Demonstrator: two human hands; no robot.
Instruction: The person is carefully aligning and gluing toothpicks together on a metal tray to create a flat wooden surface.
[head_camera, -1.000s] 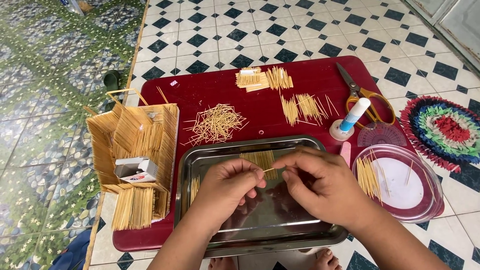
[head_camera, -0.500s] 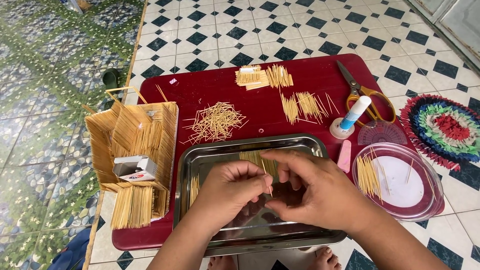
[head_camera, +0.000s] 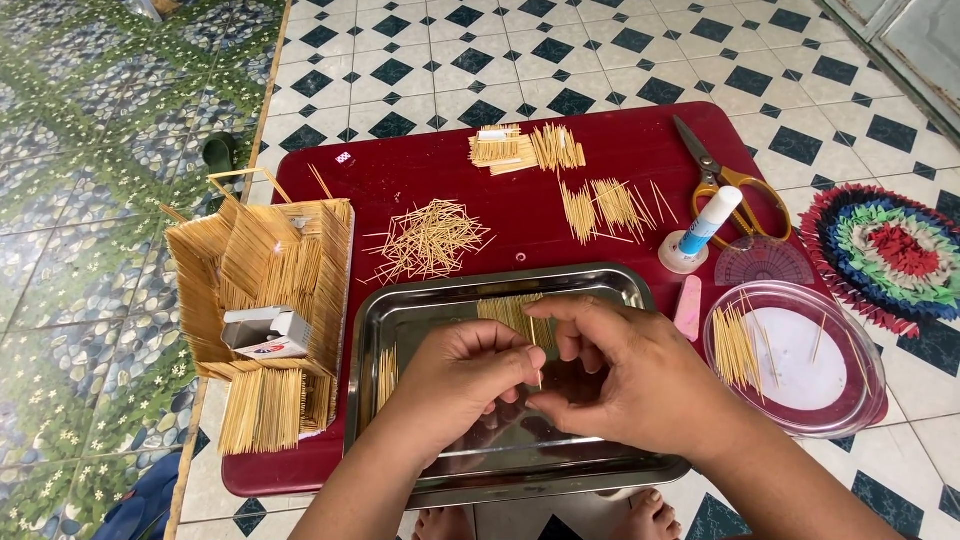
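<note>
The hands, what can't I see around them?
- Head view: the stick between left hand and right hand is mostly hidden by fingers.
- Tray middle: covered by both hands.
- Feet: cut off by the bottom edge.

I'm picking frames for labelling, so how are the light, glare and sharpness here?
Head view: even daylight, soft shadows. The steel tray mirrors the left hand and right hand, with mild glare on its rim. The toothpick pile and scissors are sharp; tile lines bow slightly toward the edges.
</note>
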